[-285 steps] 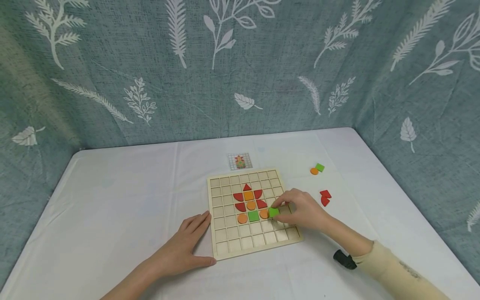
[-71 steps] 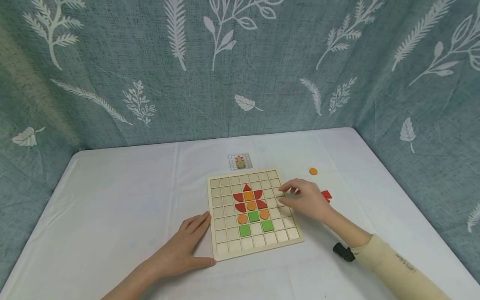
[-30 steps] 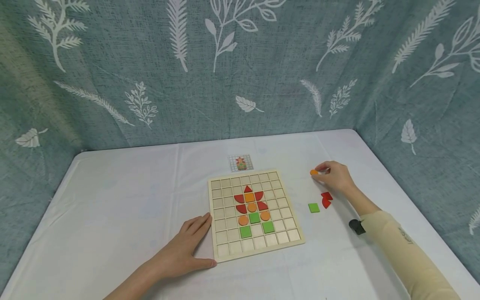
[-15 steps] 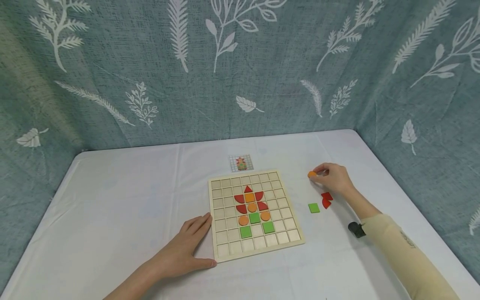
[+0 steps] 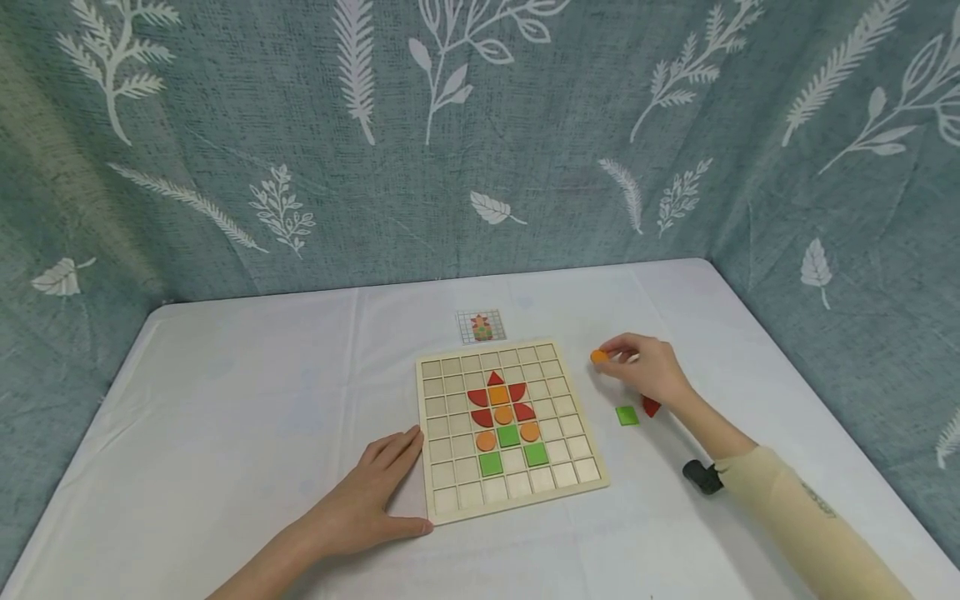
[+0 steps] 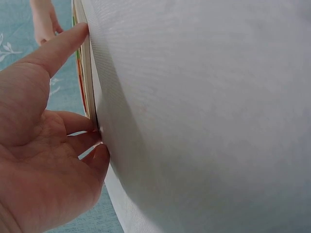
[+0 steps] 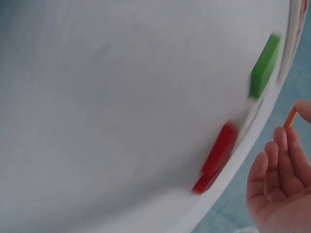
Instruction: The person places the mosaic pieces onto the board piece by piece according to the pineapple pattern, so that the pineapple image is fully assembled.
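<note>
In the head view, a pale wooden grid board (image 5: 467, 502) carries a pattern of red, orange and green pieces. My left hand (image 5: 363, 496) rests at the board's left edge, fingers and thumb touching its side; the left wrist view shows the same fingers (image 6: 65, 48) along the edge. Right of the board, my right hand (image 5: 648, 367) pinches an orange disc (image 5: 598, 357) between thumb and fingers, held above the cloth. Below it lie a green square (image 5: 627, 416) and red pieces (image 5: 651, 406), partly covered by the hand. The right wrist view shows the disc (image 7: 290, 117) edge-on.
A small pattern card (image 5: 482, 326) lies just behind the board. White cloth (image 5: 247, 400) covers the table, and a leaf-print curtain (image 5: 420, 208) hangs behind it. A black object (image 5: 702, 477) sits at the right cuff.
Two green squares have come onto the board's lower rows, and another now lies beside the red pieces. My right hand has picked up the orange disc and carried it leftward. My left hand stays put.
</note>
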Motion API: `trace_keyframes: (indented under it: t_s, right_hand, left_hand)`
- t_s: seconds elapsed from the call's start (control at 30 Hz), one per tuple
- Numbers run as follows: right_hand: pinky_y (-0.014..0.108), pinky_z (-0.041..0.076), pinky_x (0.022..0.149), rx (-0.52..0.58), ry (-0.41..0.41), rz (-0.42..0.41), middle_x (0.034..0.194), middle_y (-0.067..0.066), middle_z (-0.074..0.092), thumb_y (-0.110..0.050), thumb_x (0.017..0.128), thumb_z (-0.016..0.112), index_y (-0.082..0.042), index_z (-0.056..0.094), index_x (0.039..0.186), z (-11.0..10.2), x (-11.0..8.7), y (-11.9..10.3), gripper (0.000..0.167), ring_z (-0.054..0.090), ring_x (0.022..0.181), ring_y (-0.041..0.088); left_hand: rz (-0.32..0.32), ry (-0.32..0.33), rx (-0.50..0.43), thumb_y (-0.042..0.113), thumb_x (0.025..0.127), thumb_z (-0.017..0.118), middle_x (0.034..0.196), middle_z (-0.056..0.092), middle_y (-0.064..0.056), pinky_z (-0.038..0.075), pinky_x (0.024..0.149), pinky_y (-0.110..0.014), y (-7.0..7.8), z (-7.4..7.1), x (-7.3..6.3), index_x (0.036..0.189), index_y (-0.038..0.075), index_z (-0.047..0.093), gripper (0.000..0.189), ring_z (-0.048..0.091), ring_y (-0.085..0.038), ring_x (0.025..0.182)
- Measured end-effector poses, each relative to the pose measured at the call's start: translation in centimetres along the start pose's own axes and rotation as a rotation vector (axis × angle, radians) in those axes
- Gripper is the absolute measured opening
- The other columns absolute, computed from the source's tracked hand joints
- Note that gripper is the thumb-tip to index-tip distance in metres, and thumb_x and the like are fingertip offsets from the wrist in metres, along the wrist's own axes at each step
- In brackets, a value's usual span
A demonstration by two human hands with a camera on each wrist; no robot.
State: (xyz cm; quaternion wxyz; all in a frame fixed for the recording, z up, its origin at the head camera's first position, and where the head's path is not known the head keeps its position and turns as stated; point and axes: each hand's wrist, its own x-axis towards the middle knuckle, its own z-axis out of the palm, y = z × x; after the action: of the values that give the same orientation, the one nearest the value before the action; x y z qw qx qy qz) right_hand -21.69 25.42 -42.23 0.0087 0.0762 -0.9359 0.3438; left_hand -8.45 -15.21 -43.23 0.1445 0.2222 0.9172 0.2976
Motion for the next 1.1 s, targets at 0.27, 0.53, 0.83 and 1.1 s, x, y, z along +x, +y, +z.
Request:
trace_keyframes:
  t_s: [0.27,0.53,0.83,1.1]
  right_hand:
    - [0.033,0.050,0.067,0.064,-0.045,-0.032,0.095,0.000,0.070,-0.029,0.085,0.077,-0.015,0.073,0.105,1.6,-1.2,-2.4,0.025,0.061,0.085,0.018]
    - [0.032,0.051,0.073,0.102,-0.092,-0.103,0.096,-0.005,0.070,-0.024,0.082,0.079,-0.016,0.074,0.101,2.7,-2.3,-4.5,0.021,0.060,0.083,0.014]
    - [0.029,0.051,0.070,0.104,-0.204,-0.186,0.088,-0.010,0.068,-0.018,0.080,0.080,-0.017,0.073,0.099,4.5,-3.8,-6.7,0.020,0.058,0.078,0.012]
    - [0.026,0.049,0.066,0.105,-0.291,-0.288,0.088,-0.015,0.066,-0.023,0.081,0.080,-0.021,0.072,0.097,6.0,-5.1,-7.5,0.018,0.056,0.075,0.011]
  left_hand:
    - [-0.004,0.001,0.001,0.054,0.078,0.076,0.159,0.023,-0.011,0.031,0.107,-0.055,0.0,0.0,0.0,0.153,0.001,0.026,0.104,0.020,-0.034,0.142]
    - [0.013,0.010,0.009,0.055,0.078,0.075,0.159,0.023,-0.012,0.032,0.107,-0.056,0.1,0.0,-0.1,0.153,0.001,0.026,0.105,0.021,-0.035,0.142]
    - [0.000,0.005,0.005,0.053,0.078,0.076,0.159,0.024,-0.011,0.032,0.107,-0.055,0.0,0.3,0.0,0.153,0.001,0.027,0.103,0.021,-0.034,0.142]
    - [0.001,0.006,0.006,0.054,0.078,0.076,0.159,0.023,-0.011,0.032,0.107,-0.055,0.0,0.2,0.0,0.153,0.001,0.026,0.105,0.021,-0.034,0.142]
